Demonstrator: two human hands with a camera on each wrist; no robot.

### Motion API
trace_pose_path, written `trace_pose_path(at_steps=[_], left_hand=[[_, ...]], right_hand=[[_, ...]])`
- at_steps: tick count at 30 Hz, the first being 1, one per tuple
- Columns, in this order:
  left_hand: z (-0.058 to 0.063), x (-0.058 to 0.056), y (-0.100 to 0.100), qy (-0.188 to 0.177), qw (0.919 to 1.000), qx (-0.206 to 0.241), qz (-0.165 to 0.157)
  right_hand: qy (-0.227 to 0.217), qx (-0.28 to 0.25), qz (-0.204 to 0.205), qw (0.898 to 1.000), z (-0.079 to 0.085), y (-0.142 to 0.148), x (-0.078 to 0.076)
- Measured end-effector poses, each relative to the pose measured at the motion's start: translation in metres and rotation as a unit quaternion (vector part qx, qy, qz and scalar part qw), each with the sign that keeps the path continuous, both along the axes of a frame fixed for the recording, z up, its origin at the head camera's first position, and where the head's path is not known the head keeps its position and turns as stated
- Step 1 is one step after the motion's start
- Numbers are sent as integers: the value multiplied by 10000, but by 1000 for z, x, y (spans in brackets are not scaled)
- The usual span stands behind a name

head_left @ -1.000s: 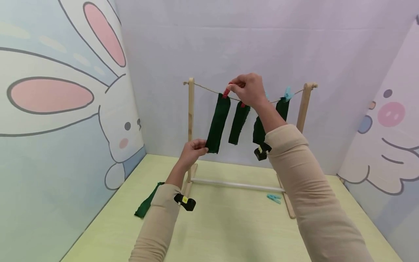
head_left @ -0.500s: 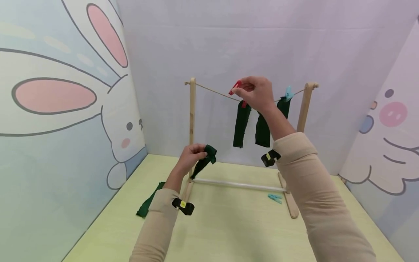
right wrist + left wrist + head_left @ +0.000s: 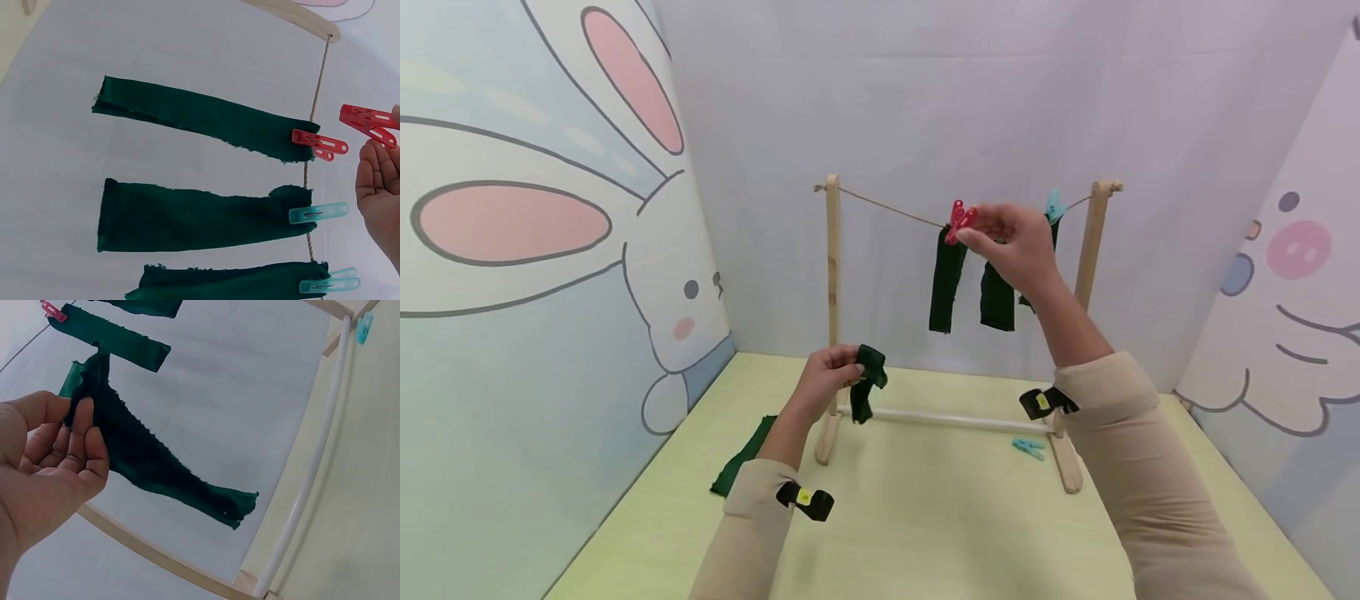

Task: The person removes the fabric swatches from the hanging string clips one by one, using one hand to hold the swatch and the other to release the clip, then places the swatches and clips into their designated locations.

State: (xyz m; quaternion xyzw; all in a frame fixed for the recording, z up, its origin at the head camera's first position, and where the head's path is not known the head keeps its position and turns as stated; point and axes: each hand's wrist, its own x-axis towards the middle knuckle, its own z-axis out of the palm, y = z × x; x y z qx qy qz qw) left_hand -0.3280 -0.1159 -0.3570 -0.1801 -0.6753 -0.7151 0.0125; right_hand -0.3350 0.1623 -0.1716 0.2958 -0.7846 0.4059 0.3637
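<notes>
My left hand pinches a dark green cloth strip near its top, and the strip droops below the fingers. Up by the line, my right hand holds a red clothespin between thumb and fingers, apart from the rope in the right wrist view. Close to it, another red clothespin clips a narrow green strip to the rope. Beyond that hang two more green strips, a wide one with a light blue clothespin and a further one likewise pinned in blue.
The wooden stand has a left post, a right post and a white bottom rod. A green strip lies on the table at left. A light blue clothespin lies near the right foot.
The red clothespin came off the leftmost strip, and my right hand carried it rightward. My left hand drew that strip off the line and lowered it slightly; it now hangs folded over.
</notes>
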Motion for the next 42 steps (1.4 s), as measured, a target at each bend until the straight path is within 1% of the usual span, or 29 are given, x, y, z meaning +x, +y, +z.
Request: trace_pose_path(at_steps=[3,6,10,14,21,23,27,32,37,42], left_hand=[[-2,8,-2,-145,9999,-40,25],[-5,14,-4,-335,9993,-35,135],[-11,16,-5,-504,9982,54,331],[-16,19,-6,-612,9971,171,418],[-27,29,-5,-784,9943,330,636],[-29,32,-4,-781,9941,359,668],[-32,37,-4,-723,9949,336,625],[-32,40,-8,-675,9949,368,649],[-32,44,-12,-510,9952,448,702],[-35,48,-18,-511,9946,486,768]], right_hand=[[-94,-91,64,9999,-10,5,6],[-150,-178,165,9996,-19,10,10],[-157,-266,250,9992,-29,16,15],[-229,-235,310,9990,-42,22,18],[-450,-311,304,9980,-66,33,24],[-459,-336,294,9979,-73,37,24],[-513,-348,312,9976,-85,44,27],[-718,-280,353,9964,-98,51,30],[-904,-247,264,9952,-111,57,34],[-1080,-218,201,9937,-126,64,39]])
